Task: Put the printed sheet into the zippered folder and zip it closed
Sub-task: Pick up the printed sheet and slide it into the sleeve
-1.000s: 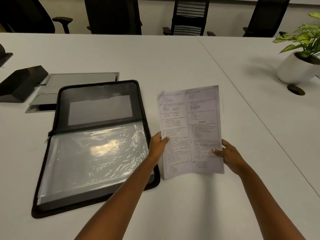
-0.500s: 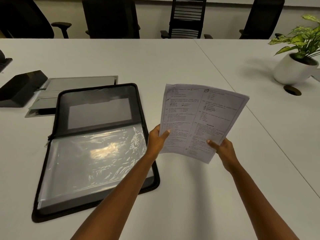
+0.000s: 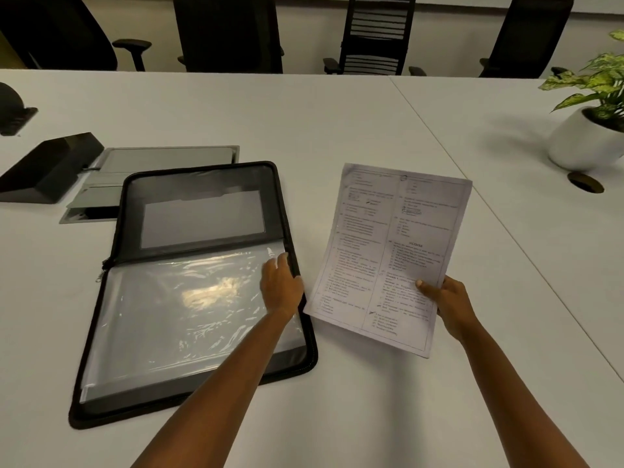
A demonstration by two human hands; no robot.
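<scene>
Right hand (image 3: 450, 307) pinches the printed sheet (image 3: 388, 244); left hand (image 3: 281, 287) rests loose-fingered on zippered folder (image 3: 202, 179)

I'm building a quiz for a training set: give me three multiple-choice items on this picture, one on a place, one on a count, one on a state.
1. Where is the white printed paper sheet relative to the black zippered folder? A) inside it B) left of it C) right of it
2. How many hands hold the sheet? A) one B) two C) none
3. The folder is: A) zipped shut B) open flat C) standing upright
Answers: 1 C, it is held beside the folder's right edge; 2 A, only the right hand pinches it, the left hand rests on the folder's clear plastic sleeve; 3 B, both halves lie spread on the white table.
</scene>
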